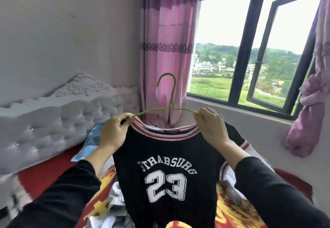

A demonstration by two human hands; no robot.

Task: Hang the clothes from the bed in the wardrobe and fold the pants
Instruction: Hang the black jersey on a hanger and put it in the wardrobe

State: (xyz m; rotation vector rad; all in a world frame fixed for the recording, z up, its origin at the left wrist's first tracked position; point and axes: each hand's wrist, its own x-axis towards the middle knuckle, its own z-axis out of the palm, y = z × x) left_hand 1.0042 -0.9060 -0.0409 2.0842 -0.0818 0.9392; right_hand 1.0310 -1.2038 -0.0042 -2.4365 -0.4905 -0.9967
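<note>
The black shirt (166,156) with the number 23 is held up in the air in the middle, just over the bed (41,176). A thin green hanger (171,95) sticks up out of its striped collar (151,133), hook on top.

The left hand (114,131) is curled tight and pinches the collar and the left end of the wire together. The right hand (210,127) is curled round the right end of the wire and the shirt's shoulder.

I think the job now is to get the shirt to sit well on the hanger. Pull one shoulder over its wire end, then the other. Go softly, so the collar does not stretch. Keep the hook in the middle and the wire flat, or the shirt may slide off one side.

More clothes (116,197) lie near, under the shirt. The padded headboard (53,125) is on the left. A pink curtain (166,31) and a window (259,49) are far off on the right. The wardrobe cannot be seen.
</note>
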